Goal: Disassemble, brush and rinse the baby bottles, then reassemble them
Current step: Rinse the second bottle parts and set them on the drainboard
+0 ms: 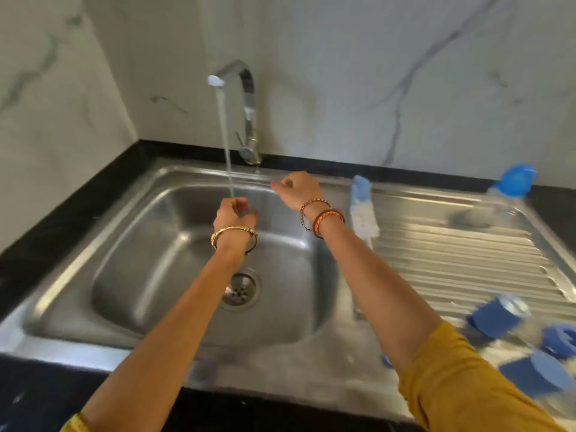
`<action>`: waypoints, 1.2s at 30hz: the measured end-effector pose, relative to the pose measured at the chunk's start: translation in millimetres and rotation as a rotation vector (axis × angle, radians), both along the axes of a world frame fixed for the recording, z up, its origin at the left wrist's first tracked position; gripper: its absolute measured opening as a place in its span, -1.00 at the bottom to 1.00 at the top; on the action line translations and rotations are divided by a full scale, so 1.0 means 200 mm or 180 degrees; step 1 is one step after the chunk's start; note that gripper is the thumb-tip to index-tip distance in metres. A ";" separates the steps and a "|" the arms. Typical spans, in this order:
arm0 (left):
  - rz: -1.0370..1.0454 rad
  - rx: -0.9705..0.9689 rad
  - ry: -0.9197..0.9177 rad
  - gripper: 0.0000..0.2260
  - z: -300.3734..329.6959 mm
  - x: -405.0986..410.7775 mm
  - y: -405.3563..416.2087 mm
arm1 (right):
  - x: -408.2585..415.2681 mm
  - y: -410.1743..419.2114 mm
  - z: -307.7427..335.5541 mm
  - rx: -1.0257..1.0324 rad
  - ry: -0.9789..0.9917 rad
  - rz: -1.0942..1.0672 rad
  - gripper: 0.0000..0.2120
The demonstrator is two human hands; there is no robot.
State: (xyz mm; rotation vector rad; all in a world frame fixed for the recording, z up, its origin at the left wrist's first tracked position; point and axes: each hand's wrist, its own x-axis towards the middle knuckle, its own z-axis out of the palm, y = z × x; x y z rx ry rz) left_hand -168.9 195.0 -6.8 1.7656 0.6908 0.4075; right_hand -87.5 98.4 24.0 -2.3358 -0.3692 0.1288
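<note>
Sink [174,210]: brushed steel, ribbed drainer at 3 o'clock. Tap [246,98]: polished chrome. Worktop [56,210]: glossy black stone. Wall [436,73]: veined marble, smooth.
</note>
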 end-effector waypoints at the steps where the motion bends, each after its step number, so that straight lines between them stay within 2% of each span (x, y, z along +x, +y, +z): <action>1: 0.0065 -0.0039 0.0030 -0.76 0.01 0.03 0.09 | 0.07 0.10 -0.02 -0.0104 -0.0003 -0.0057 -0.55; 9: -0.0302 -0.0349 0.0428 -0.77 -0.05 0.28 0.46 | 0.47 0.51 -0.10 -0.0238 -0.0041 -0.0580 -0.53; 16: -0.0628 -0.0700 0.0534 -0.91 -0.10 0.42 0.48 | 0.65 0.66 -0.10 -0.0528 -0.0159 -0.0667 -0.51; 18: -0.0660 -0.0776 0.0523 -0.85 -0.12 0.45 0.48 | 0.68 0.67 -0.11 -0.0637 -0.0199 -0.0663 -0.50; 24: -0.0700 -0.0945 0.0559 -0.89 -0.16 0.44 0.50 | 0.69 0.67 -0.14 -0.0612 -0.0283 -0.0782 -0.53; 30: -0.0619 -0.1035 0.0575 -0.86 -0.14 0.44 0.51 | 0.62 0.62 -0.19 -0.0278 0.0243 -0.0800 -0.62; 34: -0.0695 -0.0858 0.0559 -0.85 -0.15 0.36 0.50 | 0.47 0.54 -0.25 0.0359 0.1053 -0.0687 -0.76; 36: -0.0800 -0.0596 0.0621 -0.78 -0.18 0.32 0.49 | 0.36 0.50 -0.31 0.0319 0.0957 -0.0603 -0.80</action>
